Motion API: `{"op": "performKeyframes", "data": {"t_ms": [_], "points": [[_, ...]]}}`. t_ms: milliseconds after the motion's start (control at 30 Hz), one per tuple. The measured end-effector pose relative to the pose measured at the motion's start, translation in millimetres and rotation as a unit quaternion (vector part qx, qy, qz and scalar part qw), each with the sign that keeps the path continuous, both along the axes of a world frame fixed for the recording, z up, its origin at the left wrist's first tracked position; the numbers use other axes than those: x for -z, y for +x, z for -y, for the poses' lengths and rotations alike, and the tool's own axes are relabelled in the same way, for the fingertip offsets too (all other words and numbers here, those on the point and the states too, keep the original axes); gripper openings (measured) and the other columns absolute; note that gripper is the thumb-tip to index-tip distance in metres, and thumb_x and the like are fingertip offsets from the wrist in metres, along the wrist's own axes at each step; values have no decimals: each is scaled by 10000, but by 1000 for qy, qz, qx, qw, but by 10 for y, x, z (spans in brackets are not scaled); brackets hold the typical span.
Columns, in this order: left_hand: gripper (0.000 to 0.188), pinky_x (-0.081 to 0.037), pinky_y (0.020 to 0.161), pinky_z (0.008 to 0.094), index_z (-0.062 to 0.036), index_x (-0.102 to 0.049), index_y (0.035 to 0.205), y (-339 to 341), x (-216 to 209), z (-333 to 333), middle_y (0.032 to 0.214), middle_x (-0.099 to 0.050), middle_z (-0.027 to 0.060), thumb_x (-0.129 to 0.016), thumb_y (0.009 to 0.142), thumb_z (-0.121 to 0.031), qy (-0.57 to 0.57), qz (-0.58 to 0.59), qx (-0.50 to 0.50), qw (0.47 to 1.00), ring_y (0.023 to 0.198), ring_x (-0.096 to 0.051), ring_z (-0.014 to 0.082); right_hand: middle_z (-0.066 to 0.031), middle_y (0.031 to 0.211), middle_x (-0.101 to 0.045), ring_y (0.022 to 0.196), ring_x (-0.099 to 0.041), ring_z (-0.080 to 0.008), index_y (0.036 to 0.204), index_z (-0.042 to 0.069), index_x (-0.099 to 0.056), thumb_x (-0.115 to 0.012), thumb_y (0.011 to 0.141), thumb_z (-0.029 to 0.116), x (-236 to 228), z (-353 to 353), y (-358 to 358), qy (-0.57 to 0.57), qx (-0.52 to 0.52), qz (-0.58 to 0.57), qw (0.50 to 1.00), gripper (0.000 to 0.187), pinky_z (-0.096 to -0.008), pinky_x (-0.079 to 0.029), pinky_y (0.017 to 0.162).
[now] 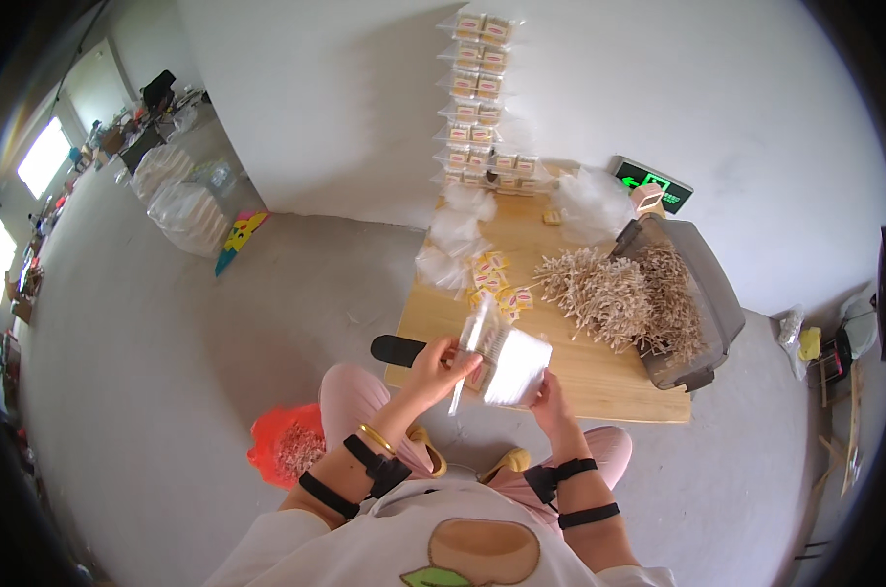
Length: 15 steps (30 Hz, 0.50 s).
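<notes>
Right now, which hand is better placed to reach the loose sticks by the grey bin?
Probably the right hand: though holding the plastic package, it sits nearer the loose sticks and grey bin than the left hand.

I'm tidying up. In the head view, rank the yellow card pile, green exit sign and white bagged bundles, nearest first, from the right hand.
From the right hand:
1. Yellow card pile: tabletop, ahead-left.
2. Green exit sign: by wall, ahead-right.
3. White bagged bundles: floor, far left.
</notes>
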<state>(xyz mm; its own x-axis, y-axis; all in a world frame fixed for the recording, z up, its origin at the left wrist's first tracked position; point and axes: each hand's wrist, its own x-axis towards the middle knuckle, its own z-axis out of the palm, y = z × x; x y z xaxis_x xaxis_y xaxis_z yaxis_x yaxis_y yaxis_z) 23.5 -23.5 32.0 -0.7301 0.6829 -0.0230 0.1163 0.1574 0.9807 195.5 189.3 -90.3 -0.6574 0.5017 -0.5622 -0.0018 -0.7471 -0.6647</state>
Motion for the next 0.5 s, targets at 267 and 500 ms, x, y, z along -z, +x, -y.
{"op": "performKeyframes", "data": {"t_ms": [267,500], "points": [[503,-502,951,378,-67,-655,1250,357,-1230,27,1236,-645,101,-829,788,-165,74,-329,146,930,1123,-625,264,-116,1469,-522,1332,-517,-260,1457,36,-454,-507,1019,353,-765,30,-72,-13,-33,-185,982,544,-431,-411,1126],[941,-418,1060,486,-169,-536,1385,473,-1325,116,1408,-502,79,-926,528,-188,93,-480,142,860,1276,-512,311,-137,1375,-601,1228,-597,-298,1431,27,-492,-558,1007,382,-1116,-337,119,-71,-39,-433,898,557,-473,-516,1020]]}}
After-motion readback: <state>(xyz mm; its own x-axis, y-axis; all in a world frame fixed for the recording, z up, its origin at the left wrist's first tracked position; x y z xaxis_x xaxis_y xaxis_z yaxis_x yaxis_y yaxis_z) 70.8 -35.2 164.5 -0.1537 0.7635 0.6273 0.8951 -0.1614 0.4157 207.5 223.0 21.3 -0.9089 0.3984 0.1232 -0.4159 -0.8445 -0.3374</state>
